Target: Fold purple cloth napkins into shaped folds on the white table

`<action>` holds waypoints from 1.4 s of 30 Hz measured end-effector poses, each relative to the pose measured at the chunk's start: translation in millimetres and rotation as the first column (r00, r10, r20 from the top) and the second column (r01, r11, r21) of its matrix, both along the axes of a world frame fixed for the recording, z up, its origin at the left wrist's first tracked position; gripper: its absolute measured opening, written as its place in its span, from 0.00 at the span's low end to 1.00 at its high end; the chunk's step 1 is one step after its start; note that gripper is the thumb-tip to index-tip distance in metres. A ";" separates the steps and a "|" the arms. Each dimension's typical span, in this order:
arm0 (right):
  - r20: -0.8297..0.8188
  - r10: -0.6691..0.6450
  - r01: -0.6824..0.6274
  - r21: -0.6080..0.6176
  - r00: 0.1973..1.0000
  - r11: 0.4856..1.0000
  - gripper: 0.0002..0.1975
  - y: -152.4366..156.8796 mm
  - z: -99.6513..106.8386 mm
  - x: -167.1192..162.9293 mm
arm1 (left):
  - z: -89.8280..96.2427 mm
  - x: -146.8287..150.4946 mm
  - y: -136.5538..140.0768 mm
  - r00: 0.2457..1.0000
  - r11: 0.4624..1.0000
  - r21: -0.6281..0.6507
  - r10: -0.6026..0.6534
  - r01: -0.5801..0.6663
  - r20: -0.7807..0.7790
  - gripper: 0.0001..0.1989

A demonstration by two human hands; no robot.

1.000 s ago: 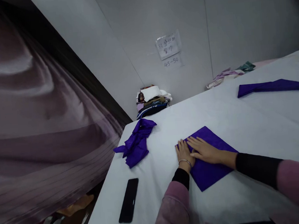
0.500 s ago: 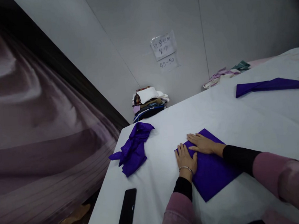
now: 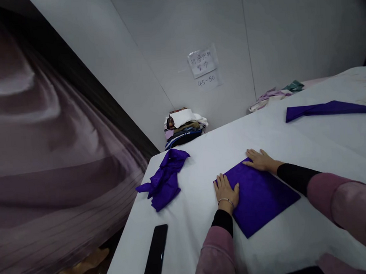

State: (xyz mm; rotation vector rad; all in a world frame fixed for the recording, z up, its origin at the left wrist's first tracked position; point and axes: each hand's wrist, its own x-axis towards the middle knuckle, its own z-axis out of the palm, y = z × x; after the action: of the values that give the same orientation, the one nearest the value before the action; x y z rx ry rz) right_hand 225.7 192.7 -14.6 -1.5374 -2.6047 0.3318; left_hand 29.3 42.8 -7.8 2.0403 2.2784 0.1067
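A purple cloth [image 3: 260, 196], folded into a flat four-sided shape, lies on the white-covered table [image 3: 196, 220]. My left hand [image 3: 226, 192], with a bracelet at its wrist, rests flat on the cloth's left corner, fingers spread. At the far corner my right hand [image 3: 261, 161] is laid flat, fingers outstretched and partly past the cloth's edge. Neither hand grips anything. To the left sits a crumpled purple cloth [image 3: 167, 182], apart from both hands.
A black phone-like slab [image 3: 156, 254] lies near the table's left edge. A long folded purple cloth [image 3: 329, 108] is at the far right. Stacked folded fabrics [image 3: 185, 126] stand beyond the table by the wall. A pink curtain [image 3: 55, 164] hangs at left.
My right hand has slid to the right along the cloth's far edge, away from my left hand, which stays on the left corner. The camera view has shifted slightly.
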 end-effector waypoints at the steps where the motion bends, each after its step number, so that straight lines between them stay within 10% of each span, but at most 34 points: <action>1: -0.001 -0.009 0.009 0.016 1.000 1.000 0.43 -5.3 1.7 -0.6 | 0.4 0.2 0.3 1.000 1.000 -0.003 0.002 -0.002 -0.002 0.38; 10: -0.143 0.410 -0.398 0.104 0.901 0.911 0.41 -80.1 -11.9 -55.5 | -1.7 -2.2 2.0 1.000 1.000 -0.011 -0.019 0.019 -0.024 0.35; 22: -0.030 -0.003 0.006 0.090 1.000 0.996 0.41 -30.0 -7.1 13.0 | 2.6 0.2 2.0 1.000 1.000 -0.016 0.001 -0.001 -0.012 0.37; 30: -0.135 0.356 -0.324 0.209 0.925 0.922 0.40 -128.7 -14.2 -23.8 | 7.9 1.2 2.6 1.000 1.000 -0.028 -0.007 0.006 -0.023 0.37; 42: -0.081 0.108 -0.092 0.179 0.991 0.980 0.39 -114.6 -27.1 70.7 | 13.3 2.0 2.6 1.000 0.998 -0.067 0.006 -0.006 -0.002 0.37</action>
State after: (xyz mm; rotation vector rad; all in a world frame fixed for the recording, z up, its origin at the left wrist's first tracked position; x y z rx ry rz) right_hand 296.4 78.2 -41.6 -1.3085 -2.5690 0.1700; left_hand 31.3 45.5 5.4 2.0010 2.2572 0.0285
